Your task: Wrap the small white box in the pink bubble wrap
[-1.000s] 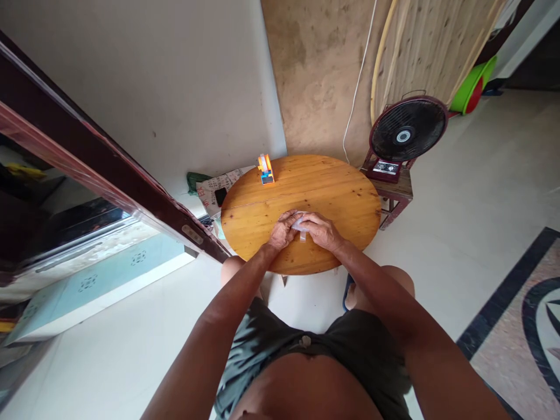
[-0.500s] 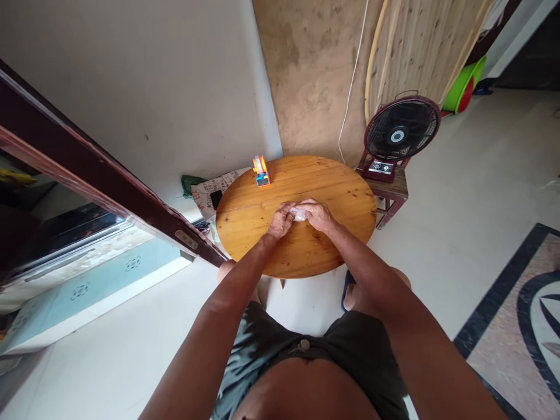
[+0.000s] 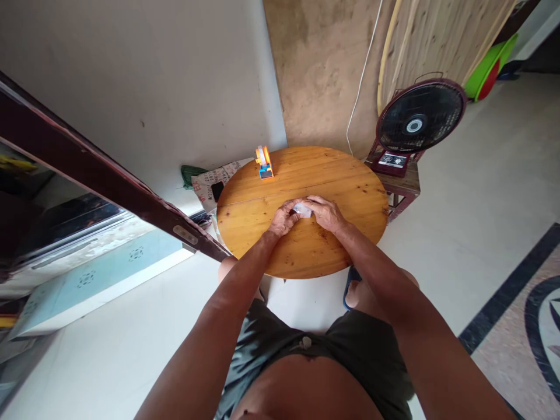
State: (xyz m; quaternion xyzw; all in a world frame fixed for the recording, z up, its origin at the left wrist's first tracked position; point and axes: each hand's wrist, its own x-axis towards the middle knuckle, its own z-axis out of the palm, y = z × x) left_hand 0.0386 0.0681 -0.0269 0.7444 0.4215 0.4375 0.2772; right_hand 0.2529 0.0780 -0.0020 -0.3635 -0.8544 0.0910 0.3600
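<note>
Over the middle of an oval wooden table (image 3: 245,233), my left hand (image 3: 285,218) and my right hand (image 3: 326,213) meet around a small, whitish, translucent packet (image 3: 303,210). It looks like thin plastic, and its contents are too small to make out. The fingers of my left hand close on its left side. Those of my right hand curl over its right side and top edge. Farther back on the table stands an orange and blue tape dispenser (image 3: 265,163), which neither hand touches.
On a wooden stool (image 3: 405,181) to the right stands a dark electric fan (image 3: 415,125). A printed sack (image 3: 210,186) with a black phone-like object (image 3: 217,191) lies left of the table. A door frame (image 3: 184,230) cuts in from the left, and a wall rises behind.
The packet has turned a little between my hands and shows more of its flat face. My right-hand fingers have shifted slightly along it. The whole view has also moved slightly.
</note>
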